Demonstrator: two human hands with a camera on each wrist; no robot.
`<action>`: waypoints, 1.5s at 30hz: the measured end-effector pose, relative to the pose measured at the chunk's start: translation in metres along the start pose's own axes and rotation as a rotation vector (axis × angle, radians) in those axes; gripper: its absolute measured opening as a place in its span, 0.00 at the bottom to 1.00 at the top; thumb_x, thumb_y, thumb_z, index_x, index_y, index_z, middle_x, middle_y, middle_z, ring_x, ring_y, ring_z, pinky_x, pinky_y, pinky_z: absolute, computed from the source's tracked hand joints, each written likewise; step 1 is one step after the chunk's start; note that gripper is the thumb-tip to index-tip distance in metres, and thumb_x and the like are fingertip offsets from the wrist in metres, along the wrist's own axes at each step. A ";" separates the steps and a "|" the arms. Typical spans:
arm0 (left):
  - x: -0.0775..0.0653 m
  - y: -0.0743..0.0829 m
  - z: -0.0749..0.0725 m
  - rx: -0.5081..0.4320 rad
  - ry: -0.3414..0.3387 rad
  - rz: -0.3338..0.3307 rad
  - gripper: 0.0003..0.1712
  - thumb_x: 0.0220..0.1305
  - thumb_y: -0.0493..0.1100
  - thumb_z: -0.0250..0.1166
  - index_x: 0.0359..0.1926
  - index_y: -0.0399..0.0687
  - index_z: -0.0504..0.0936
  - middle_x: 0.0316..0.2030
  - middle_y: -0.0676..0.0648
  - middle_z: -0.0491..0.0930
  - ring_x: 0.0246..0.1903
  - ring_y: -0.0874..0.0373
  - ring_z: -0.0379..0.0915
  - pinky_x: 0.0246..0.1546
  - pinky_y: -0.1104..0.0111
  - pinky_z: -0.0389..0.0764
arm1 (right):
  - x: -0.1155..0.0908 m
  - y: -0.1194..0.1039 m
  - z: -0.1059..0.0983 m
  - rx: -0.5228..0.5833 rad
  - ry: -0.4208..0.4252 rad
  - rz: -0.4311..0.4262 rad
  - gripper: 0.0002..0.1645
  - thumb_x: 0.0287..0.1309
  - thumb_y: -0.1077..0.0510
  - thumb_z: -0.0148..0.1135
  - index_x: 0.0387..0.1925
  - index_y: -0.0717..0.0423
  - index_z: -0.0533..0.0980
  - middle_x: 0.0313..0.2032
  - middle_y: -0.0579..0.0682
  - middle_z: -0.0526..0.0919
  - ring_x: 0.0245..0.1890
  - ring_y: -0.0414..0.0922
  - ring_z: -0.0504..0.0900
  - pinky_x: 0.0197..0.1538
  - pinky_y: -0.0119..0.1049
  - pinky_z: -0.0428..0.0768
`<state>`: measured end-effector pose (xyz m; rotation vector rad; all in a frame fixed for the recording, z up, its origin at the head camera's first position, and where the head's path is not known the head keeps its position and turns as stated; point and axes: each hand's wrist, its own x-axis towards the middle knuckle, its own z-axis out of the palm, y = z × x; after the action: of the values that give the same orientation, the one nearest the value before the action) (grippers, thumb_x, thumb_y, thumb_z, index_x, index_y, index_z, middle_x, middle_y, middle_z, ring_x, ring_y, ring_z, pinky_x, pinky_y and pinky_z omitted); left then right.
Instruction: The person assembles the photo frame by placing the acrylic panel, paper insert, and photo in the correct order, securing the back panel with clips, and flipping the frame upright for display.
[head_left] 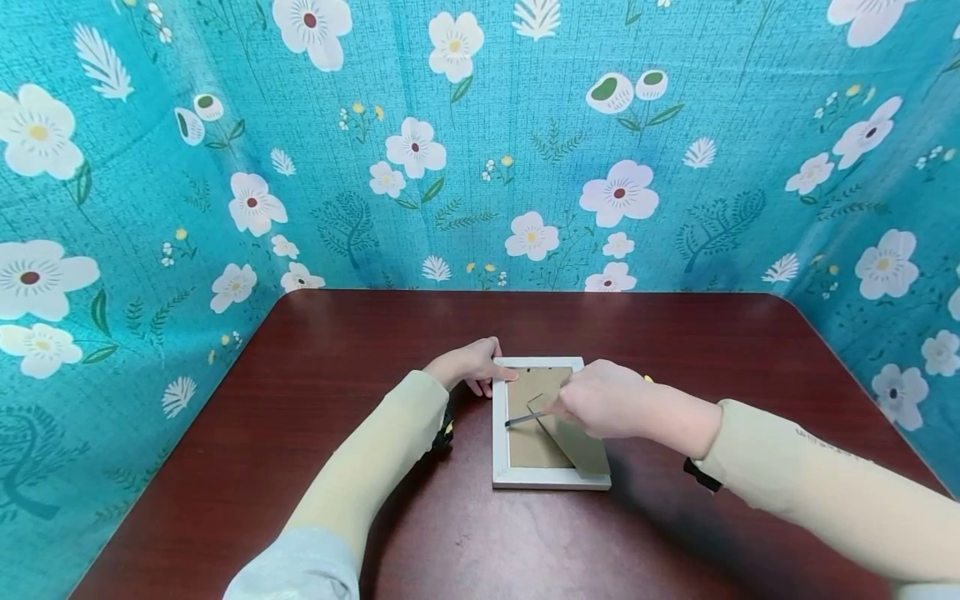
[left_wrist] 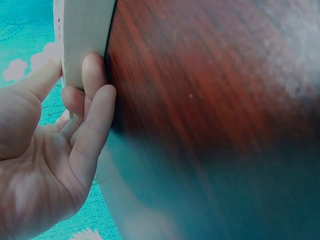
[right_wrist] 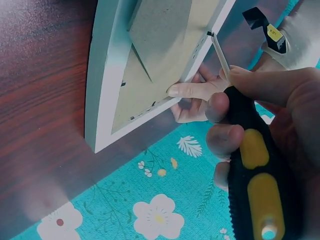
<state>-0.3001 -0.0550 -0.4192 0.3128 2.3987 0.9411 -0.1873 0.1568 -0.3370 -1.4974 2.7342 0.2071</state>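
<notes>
A white picture frame (head_left: pixel 501 454) lies face down on the table, its brown backing board (head_left: pixel 534 454) and easel stand (head_left: pixel 588 450) showing. My left hand (head_left: pixel 474 365) grips the frame near its far left corner, thumb over the top of the rim and fingers along the outer side. In my right hand (head_left: pixel 606 400) is a screwdriver (right_wrist: pixel 256 150) with a black and yellow handle. Its metal shaft (right_wrist: pixel 220 56) reaches across the backing, the tip right at a small black tab (right_wrist: pixel 210 34) on the left inner edge. More dark tabs (right_wrist: pixel 132 118) line the far edge.
The dark red wooden table (head_left: pixel 360 350) spreads out around the frame. Behind it and at both sides hangs a turquoise flowered cloth (head_left: pixel 480 233). A black strap (head_left: pixel 444 433) sits at my left wrist, another strap (head_left: pixel 701 475) at my right.
</notes>
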 end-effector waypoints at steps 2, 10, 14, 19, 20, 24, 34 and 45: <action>-0.001 0.000 0.000 0.004 -0.004 0.002 0.21 0.63 0.46 0.68 0.37 0.40 0.64 0.18 0.45 0.70 0.15 0.57 0.76 0.23 0.66 0.82 | 0.001 -0.001 -0.001 0.017 -0.025 0.023 0.19 0.54 0.67 0.65 0.44 0.44 0.86 0.16 0.36 0.74 0.19 0.35 0.69 0.19 0.28 0.65; -0.003 0.005 -0.004 0.015 -0.010 0.010 0.19 0.64 0.45 0.67 0.38 0.40 0.65 0.19 0.45 0.69 0.16 0.57 0.76 0.23 0.67 0.81 | -0.001 0.003 0.004 0.093 -0.065 0.079 0.17 0.54 0.68 0.67 0.43 0.47 0.86 0.21 0.37 0.79 0.19 0.35 0.66 0.19 0.29 0.65; -0.003 0.004 -0.005 0.020 -0.011 0.014 0.19 0.65 0.44 0.67 0.37 0.40 0.64 0.19 0.45 0.68 0.16 0.56 0.75 0.23 0.68 0.81 | -0.003 0.006 0.008 0.148 -0.053 0.091 0.16 0.53 0.68 0.68 0.41 0.48 0.87 0.22 0.39 0.81 0.19 0.34 0.65 0.19 0.28 0.66; -0.004 0.001 -0.003 0.010 -0.006 0.019 0.19 0.64 0.44 0.67 0.37 0.40 0.64 0.23 0.44 0.72 0.17 0.55 0.75 0.24 0.67 0.82 | -0.004 0.007 0.013 0.206 -0.061 0.108 0.17 0.54 0.68 0.68 0.43 0.49 0.86 0.27 0.41 0.85 0.19 0.33 0.66 0.19 0.28 0.66; -0.005 0.001 -0.002 0.008 -0.005 0.018 0.19 0.64 0.44 0.67 0.37 0.40 0.64 0.24 0.43 0.72 0.17 0.55 0.75 0.24 0.67 0.82 | -0.005 0.008 0.015 0.217 -0.052 0.103 0.16 0.54 0.68 0.68 0.43 0.49 0.86 0.29 0.41 0.85 0.19 0.33 0.65 0.19 0.28 0.65; -0.006 0.000 -0.003 -0.003 -0.007 0.015 0.19 0.64 0.44 0.67 0.37 0.40 0.64 0.24 0.44 0.71 0.17 0.56 0.74 0.24 0.67 0.82 | -0.009 0.010 0.022 0.271 -0.017 0.092 0.13 0.54 0.67 0.69 0.40 0.49 0.87 0.34 0.42 0.87 0.18 0.33 0.60 0.18 0.27 0.63; -0.004 0.001 -0.005 0.001 -0.024 0.029 0.19 0.65 0.44 0.66 0.38 0.41 0.63 0.22 0.44 0.69 0.18 0.55 0.75 0.25 0.67 0.82 | -0.014 0.011 0.027 0.251 -0.002 0.093 0.24 0.54 0.66 0.69 0.53 0.48 0.82 0.20 0.33 0.74 0.19 0.32 0.63 0.19 0.28 0.63; 0.000 0.000 -0.002 -0.014 -0.026 0.020 0.19 0.64 0.44 0.67 0.38 0.41 0.63 0.22 0.45 0.69 0.16 0.57 0.74 0.24 0.68 0.81 | -0.014 0.006 0.024 0.175 0.003 0.094 0.23 0.53 0.65 0.70 0.51 0.48 0.83 0.19 0.37 0.76 0.17 0.32 0.64 0.17 0.28 0.63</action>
<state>-0.3016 -0.0562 -0.4176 0.3417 2.3682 0.9569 -0.1862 0.1747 -0.3590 -1.3279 2.7447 -0.0322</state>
